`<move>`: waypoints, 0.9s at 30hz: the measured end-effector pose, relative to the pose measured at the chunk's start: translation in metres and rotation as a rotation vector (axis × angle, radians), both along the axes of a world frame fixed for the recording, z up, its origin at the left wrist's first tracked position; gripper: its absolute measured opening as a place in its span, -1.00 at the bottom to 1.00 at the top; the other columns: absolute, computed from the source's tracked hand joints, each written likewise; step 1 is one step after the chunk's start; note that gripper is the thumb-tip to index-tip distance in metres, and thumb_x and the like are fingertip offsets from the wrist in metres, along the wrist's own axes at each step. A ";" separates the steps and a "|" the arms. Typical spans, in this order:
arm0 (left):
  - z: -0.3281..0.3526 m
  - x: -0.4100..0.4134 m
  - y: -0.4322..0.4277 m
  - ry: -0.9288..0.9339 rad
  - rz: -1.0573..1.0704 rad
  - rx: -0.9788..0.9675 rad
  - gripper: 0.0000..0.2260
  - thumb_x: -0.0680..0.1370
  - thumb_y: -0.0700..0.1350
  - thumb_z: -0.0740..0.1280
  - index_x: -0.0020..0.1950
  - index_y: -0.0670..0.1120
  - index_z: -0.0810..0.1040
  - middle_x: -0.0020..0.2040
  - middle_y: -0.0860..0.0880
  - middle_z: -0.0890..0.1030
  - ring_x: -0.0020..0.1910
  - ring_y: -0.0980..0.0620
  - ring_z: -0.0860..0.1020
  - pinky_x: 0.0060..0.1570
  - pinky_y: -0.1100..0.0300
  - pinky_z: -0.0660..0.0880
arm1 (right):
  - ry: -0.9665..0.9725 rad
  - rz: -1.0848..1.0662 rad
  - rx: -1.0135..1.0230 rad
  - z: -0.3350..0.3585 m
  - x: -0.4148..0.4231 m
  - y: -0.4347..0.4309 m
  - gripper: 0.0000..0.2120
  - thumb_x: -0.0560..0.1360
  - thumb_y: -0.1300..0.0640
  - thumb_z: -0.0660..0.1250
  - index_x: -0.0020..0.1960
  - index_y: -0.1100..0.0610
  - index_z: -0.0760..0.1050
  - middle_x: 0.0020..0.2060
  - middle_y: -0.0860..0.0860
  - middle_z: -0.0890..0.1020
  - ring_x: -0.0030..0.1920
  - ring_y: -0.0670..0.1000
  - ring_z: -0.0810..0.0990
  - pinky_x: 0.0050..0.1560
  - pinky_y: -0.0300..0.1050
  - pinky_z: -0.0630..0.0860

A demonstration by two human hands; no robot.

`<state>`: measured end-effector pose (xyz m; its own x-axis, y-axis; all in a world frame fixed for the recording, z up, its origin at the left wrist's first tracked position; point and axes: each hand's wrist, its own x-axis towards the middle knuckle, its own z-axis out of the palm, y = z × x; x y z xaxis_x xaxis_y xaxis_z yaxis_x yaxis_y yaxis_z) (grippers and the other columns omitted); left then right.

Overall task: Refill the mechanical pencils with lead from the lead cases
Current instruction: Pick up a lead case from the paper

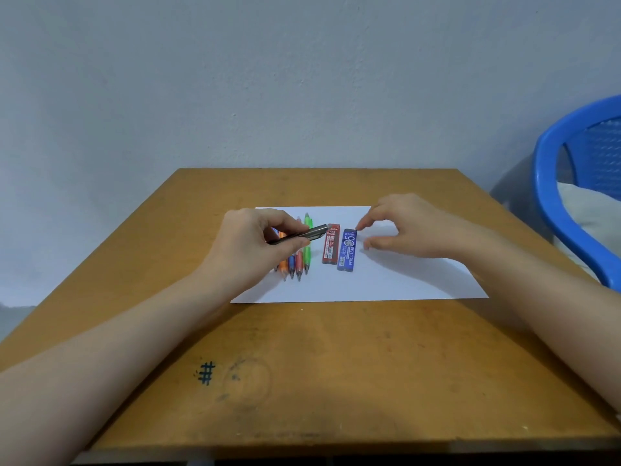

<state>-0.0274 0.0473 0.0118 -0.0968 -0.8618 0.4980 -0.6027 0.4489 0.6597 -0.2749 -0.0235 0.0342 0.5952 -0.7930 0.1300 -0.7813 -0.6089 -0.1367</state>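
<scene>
Wall (302, 79) grey, fills top half. Wood counter (302, 364) below it, w/ a black hash mark (206, 373) drawn near the front edge. Blue chair (571, 169) at far right, pale cushion (591, 210) on its seat. White paper (386, 280) lies flat mid-counter, everything else sits on it.

Left hand (255, 247) over the paper's left part, grip clenched on a dark pencil (302, 234) btwn thumb and fingers; pencil is lifted, roughly horizontal, its free end pointing right toward the cases. Right hand (413, 227) hovers over the paper's right part, grip released, thumb and index apart, fingertips just beside the blue case's far end; can't tell if touching.

Pencils (297, 260) lie side by side under/right of the left hand: orange, blue, red, green, tips toward the viewer, partly hidden by the hand. Red case (331, 243) marked 2B lies just right of the green one. Blue case (347, 250) marked PENCIL LEAD lies beside it, slightly tilted.
</scene>
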 end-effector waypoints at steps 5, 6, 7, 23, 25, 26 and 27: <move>0.000 -0.001 0.000 -0.041 0.004 -0.022 -0.86 0.40 -0.17 0.51 -0.08 0.03 0.70 -0.25 0.23 0.62 -0.30 0.04 0.52 -0.36 0.30 0.40 | -0.354 0.079 -0.021 0.008 0.014 0.018 -0.78 0.45 0.04 0.41 0.10 -0.03 0.61 -0.03 -0.11 0.64 -0.02 -0.18 0.51 -0.04 -0.20 0.46; 0.001 -0.002 0.000 -0.045 0.003 -0.031 -0.85 0.40 -0.17 0.52 -0.08 0.03 0.70 -0.25 0.24 0.61 -0.30 0.05 0.52 -0.35 0.27 0.42 | -0.408 0.094 -0.016 0.008 0.017 0.021 -0.79 0.44 0.06 0.42 0.08 -0.03 0.62 -0.04 -0.11 0.65 -0.03 -0.17 0.53 -0.06 -0.23 0.47; 0.001 -0.002 0.001 -0.046 0.000 -0.039 -0.85 0.40 -0.17 0.52 -0.08 0.03 0.70 -0.26 0.25 0.61 -0.31 0.05 0.53 -0.33 0.24 0.45 | -0.447 0.107 -0.021 0.007 0.020 0.024 -0.81 0.44 0.08 0.43 0.06 -0.03 0.62 -0.06 -0.10 0.66 -0.04 -0.16 0.54 -0.07 -0.26 0.47; 0.001 -0.003 0.004 0.036 -0.027 -0.045 -0.84 0.40 -0.18 0.51 -0.08 0.03 0.70 -0.27 0.06 0.67 -0.35 0.00 0.54 -0.28 0.06 0.49 | -0.343 -0.083 0.002 0.023 0.011 0.020 -0.88 0.46 0.13 0.42 -0.20 -0.08 0.61 -0.25 -0.18 0.59 -0.25 -0.32 0.49 -0.26 -0.51 0.33; 0.001 -0.003 0.004 0.020 -0.027 -0.048 -0.85 0.40 -0.18 0.51 -0.07 0.01 0.70 -0.28 0.07 0.66 -0.35 0.01 0.53 -0.30 0.07 0.49 | -0.183 -0.180 0.043 0.026 0.000 0.015 -0.94 0.47 0.13 0.41 -0.15 0.01 0.65 -0.24 -0.15 0.62 -0.23 -0.29 0.51 -0.26 -0.47 0.36; 0.001 -0.003 0.005 0.016 -0.025 -0.043 -0.85 0.40 -0.18 0.51 -0.07 0.01 0.70 -0.31 0.11 0.65 -0.35 0.02 0.53 -0.31 0.08 0.49 | -0.132 -0.217 0.072 0.025 -0.003 0.012 -0.94 0.47 0.14 0.41 -0.14 0.03 0.66 -0.22 -0.11 0.65 -0.20 -0.22 0.55 -0.20 -0.36 0.42; 0.000 -0.003 0.004 0.022 -0.023 -0.030 -0.85 0.40 -0.18 0.51 -0.07 0.01 0.70 -0.34 0.13 0.63 -0.37 0.03 0.53 -0.31 0.08 0.49 | -0.105 -0.244 0.110 0.023 -0.004 0.011 -0.94 0.46 0.15 0.41 -0.15 0.03 0.65 -0.22 -0.08 0.66 -0.19 -0.12 0.59 -0.17 -0.22 0.47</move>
<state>-0.0303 0.0516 0.0120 -0.1053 -0.8440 0.5259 -0.5773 0.4825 0.6588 -0.2789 -0.0127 0.0576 0.3734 -0.9237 0.0861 -0.8810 -0.3821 -0.2791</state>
